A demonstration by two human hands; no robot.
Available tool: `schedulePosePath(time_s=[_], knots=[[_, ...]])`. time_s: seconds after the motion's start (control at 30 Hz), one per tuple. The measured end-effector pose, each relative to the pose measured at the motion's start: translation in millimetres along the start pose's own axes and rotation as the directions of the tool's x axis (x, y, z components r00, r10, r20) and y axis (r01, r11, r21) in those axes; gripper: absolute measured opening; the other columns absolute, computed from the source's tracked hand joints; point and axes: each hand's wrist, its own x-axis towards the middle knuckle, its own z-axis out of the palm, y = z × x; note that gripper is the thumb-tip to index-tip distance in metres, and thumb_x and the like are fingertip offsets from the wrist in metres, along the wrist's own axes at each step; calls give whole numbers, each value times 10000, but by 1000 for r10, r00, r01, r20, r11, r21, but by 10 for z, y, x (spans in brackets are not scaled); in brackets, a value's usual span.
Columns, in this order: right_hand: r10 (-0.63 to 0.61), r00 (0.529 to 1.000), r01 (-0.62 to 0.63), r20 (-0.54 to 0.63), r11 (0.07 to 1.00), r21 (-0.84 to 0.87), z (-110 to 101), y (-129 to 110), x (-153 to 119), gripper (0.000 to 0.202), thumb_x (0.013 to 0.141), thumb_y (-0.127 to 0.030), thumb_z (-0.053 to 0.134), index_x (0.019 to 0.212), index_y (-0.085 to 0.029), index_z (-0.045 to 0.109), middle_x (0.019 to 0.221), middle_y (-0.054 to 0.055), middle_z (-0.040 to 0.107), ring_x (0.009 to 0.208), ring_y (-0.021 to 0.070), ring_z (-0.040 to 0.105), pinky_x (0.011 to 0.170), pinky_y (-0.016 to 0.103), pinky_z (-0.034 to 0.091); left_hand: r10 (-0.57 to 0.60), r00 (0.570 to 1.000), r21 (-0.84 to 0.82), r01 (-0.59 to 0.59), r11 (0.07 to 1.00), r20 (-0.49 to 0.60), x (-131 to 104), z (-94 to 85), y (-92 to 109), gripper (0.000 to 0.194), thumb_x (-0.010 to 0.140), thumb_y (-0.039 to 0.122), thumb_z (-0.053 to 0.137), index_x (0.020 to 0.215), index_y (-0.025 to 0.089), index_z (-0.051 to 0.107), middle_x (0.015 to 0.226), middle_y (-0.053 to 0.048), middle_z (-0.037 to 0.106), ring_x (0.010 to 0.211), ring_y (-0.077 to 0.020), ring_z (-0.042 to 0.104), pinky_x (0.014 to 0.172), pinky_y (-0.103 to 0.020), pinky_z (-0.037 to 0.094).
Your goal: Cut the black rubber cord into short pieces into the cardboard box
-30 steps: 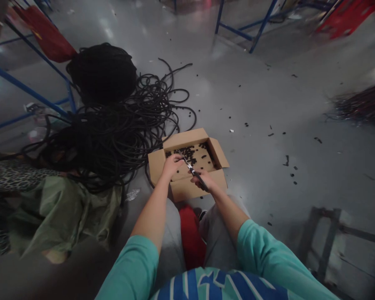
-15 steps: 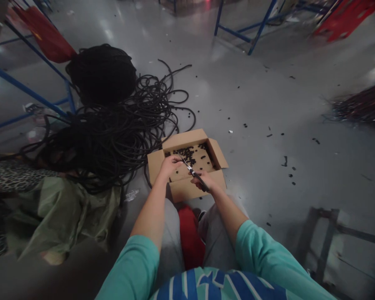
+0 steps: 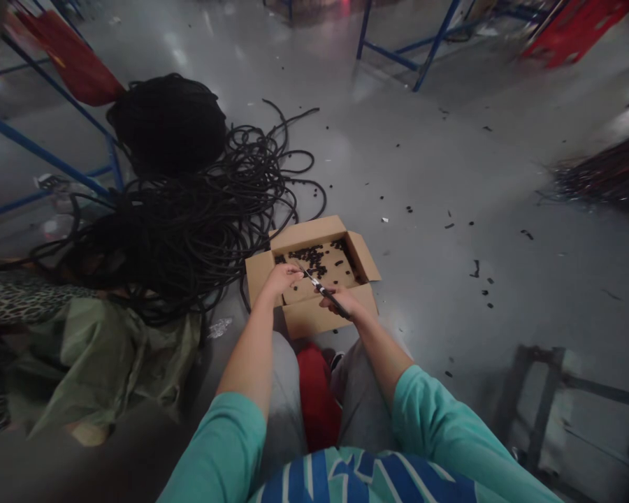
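Note:
My right hand (image 3: 340, 302) is closed around dark-handled scissors (image 3: 323, 290), whose thin blades point away and to the left. The blade tips are beside the fingers of my left hand (image 3: 280, 279). Those fingers are pinched together, and what is between them is too small to make out. Both hands are over an open cardboard box (image 3: 328, 318) on the floor. Inside the box lie many short black pieces (image 3: 314, 258), thickest towards the back.
To the left spreads a tangle of black cord (image 3: 172, 230), with a big black bundle (image 3: 168, 126) behind it. Green cloth (image 3: 110, 356) lies nearer. Black scraps (image 3: 475, 268) dot the grey floor. Blue metal frames (image 3: 430, 52) stand at the back, a dark frame (image 3: 548, 398) at right.
My left fingers and the scissor tips have shifted slightly against each other above the box. Otherwise the view has only moved a little.

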Motion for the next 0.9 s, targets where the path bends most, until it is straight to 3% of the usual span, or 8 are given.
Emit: schedulePosePath(time_s=[0.17,0.27,0.47,0.7,0.9], knots=[[-61,993,37,-97,971,-238,-45,40,25,242,513,-90,519,732,-136,610,410,-72,417,378,51,374,390,177,256,140,987,73,-135,988,-77,102,15,-160,97,587,177,604,672,130,598,670,-16,605,636,-112,526,623,-237,423],[-51,992,20,-117,969,-248,-64,62,36,212,522,-99,521,714,-144,600,426,-64,419,393,57,383,396,179,262,143,978,55,-136,989,-150,127,27,-183,187,531,68,591,705,136,605,746,-24,626,718,-125,548,694,-248,426],[-18,1000,18,-17,999,28,-51,77,35,499,530,-107,538,1023,-178,568,563,-51,490,479,64,413,444,170,308,-74,990,-252,42,967,-122,38,41,-64,329,650,155,570,976,112,566,571,22,545,420,-62,459,449,-200,351],[-55,998,55,16,998,2,-22,49,26,467,500,-95,542,956,-182,597,610,-43,500,575,86,432,510,184,328,-125,989,-265,102,959,-73,2,68,17,142,640,163,607,746,110,528,529,21,546,356,-41,422,378,-181,285],[-86,996,86,0,996,6,-19,35,19,451,494,-101,542,933,-174,611,586,-55,486,552,79,407,513,190,313,-87,996,-257,80,963,-17,-8,90,18,114,644,188,600,697,117,528,515,22,537,339,-36,402,359,-180,255]])
